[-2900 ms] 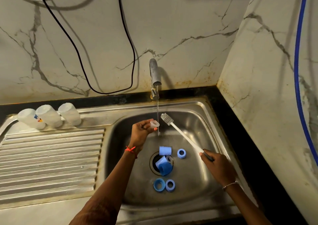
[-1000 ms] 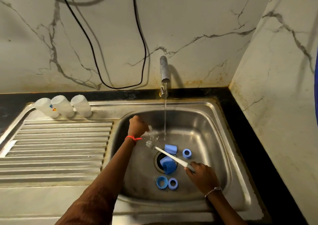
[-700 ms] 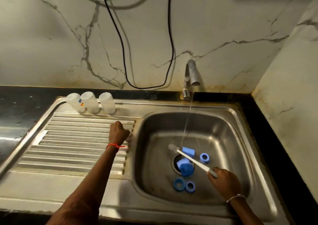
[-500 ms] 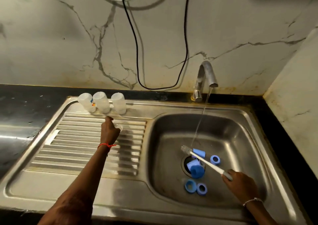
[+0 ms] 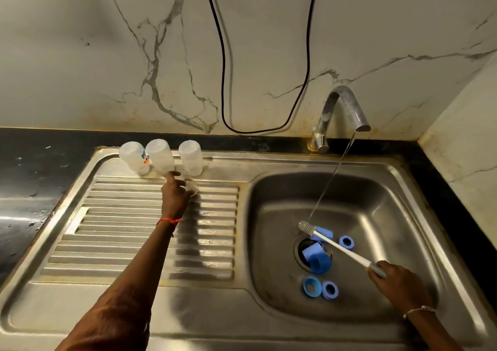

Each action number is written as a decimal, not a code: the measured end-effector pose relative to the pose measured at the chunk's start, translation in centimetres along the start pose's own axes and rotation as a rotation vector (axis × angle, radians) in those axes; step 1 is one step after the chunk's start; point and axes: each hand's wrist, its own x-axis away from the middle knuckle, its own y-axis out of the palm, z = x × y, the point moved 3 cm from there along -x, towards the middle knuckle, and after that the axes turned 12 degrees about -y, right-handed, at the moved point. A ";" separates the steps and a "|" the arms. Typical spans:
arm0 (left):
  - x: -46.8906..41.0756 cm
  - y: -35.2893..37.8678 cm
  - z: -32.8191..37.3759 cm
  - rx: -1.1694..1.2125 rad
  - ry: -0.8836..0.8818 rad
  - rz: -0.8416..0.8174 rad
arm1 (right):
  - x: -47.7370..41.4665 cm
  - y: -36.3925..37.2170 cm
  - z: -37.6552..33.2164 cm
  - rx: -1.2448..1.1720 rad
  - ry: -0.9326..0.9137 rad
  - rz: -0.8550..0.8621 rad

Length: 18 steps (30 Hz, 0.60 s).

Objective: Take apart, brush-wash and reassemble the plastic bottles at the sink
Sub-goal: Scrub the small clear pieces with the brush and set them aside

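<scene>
Three translucent bottle bodies [image 5: 160,157] stand upside down in a row at the back of the drainboard. Just in front of them my left hand [image 5: 174,193] pinches a small clear plastic piece [image 5: 192,188] low over the ribs. My right hand [image 5: 395,283] grips the handle of the white bottle brush [image 5: 336,247], whose bristle head lies near the drain in the sink basin [image 5: 382,203]. Several blue caps and rings [image 5: 317,259] lie around the drain, two rings [image 5: 320,289] nearer me.
The tap [image 5: 338,108] runs a thin stream into the basin. The ribbed steel drainboard [image 5: 121,237] spreads left of the basin. A black cable [image 5: 223,82] hangs down the marble wall. A black counter edge [image 5: 32,168] lies at the left.
My left hand carried the clear piece from under the tap in the basin over to the drainboard beside the bottles. The right hand lowered the brush toward the drain.
</scene>
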 end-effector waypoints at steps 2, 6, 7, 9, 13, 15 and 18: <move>-0.2 0.1 -0.4 0.014 0.003 -0.019 | -0.1 0.2 0.3 -0.006 0.012 0.016; 0.8 0.5 -0.8 0.003 0.069 0.092 | -0.1 0.5 0.6 0.000 0.004 0.032; 1.5 0.8 -0.5 0.003 0.111 0.129 | -0.2 0.5 0.5 -0.003 0.008 0.041; 3.1 2.2 0.4 0.012 0.208 0.152 | -0.3 0.4 0.5 0.002 0.018 0.060; 6.5 6.8 3.3 0.012 0.353 0.096 | -0.4 0.4 0.4 0.002 0.000 0.098; 8.4 9.8 4.3 -0.036 0.408 0.008 | -0.4 0.4 0.3 0.004 -0.030 0.114; 10.9 15.4 4.5 -0.273 0.573 -0.197 | -0.4 0.3 0.3 0.003 -0.053 0.153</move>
